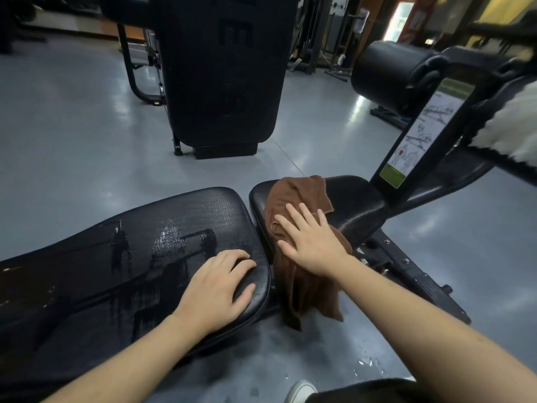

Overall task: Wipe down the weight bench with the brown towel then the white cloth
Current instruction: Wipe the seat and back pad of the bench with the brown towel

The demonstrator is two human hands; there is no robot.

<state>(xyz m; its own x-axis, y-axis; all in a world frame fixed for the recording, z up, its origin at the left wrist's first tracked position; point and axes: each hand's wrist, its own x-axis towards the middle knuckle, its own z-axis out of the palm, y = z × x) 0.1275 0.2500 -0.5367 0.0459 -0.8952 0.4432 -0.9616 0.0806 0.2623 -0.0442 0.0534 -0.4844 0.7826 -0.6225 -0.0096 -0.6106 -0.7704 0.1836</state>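
Brown towel pressed on the weight bench's seat pad, head view.

The right hand (312, 242) lies flat, fingers straight and spread, on the brown towel (302, 274), which drapes over the seat pad (357, 205) and hangs off its near edge. Left of the towel, the left hand (219, 289) rests on the wet back pad (130, 257), fingers loosely bent over the end. The white cloth (507, 129) hangs on the frame, up right of the towel.

The black padded vinyl weight bench (186, 228) glistened wet on its long pad; the crumpled brown terry towel (299, 196) draped over the seat pad's edge; the fluffy white cloth (511, 126) hung on the frame
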